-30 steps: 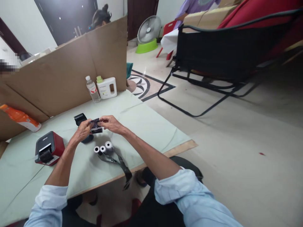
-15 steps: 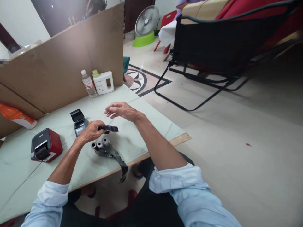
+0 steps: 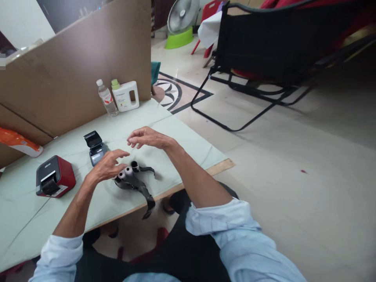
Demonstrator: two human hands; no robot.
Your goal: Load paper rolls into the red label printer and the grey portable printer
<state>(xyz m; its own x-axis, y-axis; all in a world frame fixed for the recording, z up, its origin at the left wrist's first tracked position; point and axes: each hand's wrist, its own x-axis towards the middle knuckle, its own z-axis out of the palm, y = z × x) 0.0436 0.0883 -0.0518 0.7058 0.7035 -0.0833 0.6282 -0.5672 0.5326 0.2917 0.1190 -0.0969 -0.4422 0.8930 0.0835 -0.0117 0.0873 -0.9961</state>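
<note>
My left hand point(image 3: 106, 166) hovers open, fingers spread, just above three small paper rolls point(image 3: 127, 172) lying on the pale green table point(image 3: 164, 129). A dark strip of ribbon point(image 3: 141, 187) trails from the rolls toward the table's front edge and hangs over it. My right hand point(image 3: 147, 137) floats open a little further back and to the right, holding nothing. A small black printer with its lid up point(image 3: 94, 146) sits just behind my left hand.
A red and black label printer point(image 3: 54, 180) stands at the left. A water bottle point(image 3: 104, 98) and a white jug point(image 3: 125, 96) stand against a cardboard screen point(image 3: 76, 70). An orange packet point(image 3: 19, 141) lies far left. A black folding chair point(image 3: 264, 51) and a fan point(image 3: 179, 19) stand on the floor.
Both hands held a small dark piece a second ago. The right hand let go first, then the left set it down by the rolls and opened. The view tilted slightly downward.
</note>
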